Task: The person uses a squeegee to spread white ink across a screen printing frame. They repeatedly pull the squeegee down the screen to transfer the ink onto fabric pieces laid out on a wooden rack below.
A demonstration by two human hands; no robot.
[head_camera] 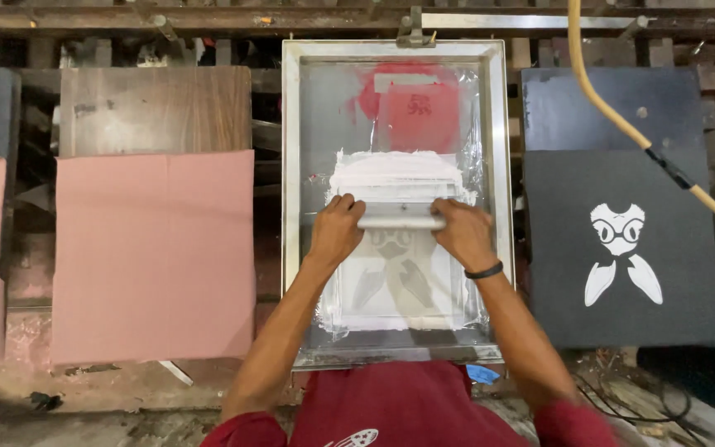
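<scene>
Landmark: metal-framed printing screen, rectangular, lying flat at centre.

Hidden or unclear: the blade of the squeegee is out of sight under its pale bar-shaped handle and both hands. The cloth beneath the screen cannot be made out; only a faint grey figure shows through the mesh below the hands. The near edge of the frame is cut off by the person's dark red shirt. The red patch at the far end of the screen is blurred.

Left hand: fingers curled together, clamped over the left end of the squeegee. Right hand: fingers likewise closed down on the right end; black band at the wrist.

The squeegee lies crosswise on the mesh, mid-screen, at the near edge of a thick, glossy band of white ink.

Left of the screen: matte pink sheet on a wooden board. Right of it: dark fabric bearing a crisp white print, crossed by a tan hose.
</scene>
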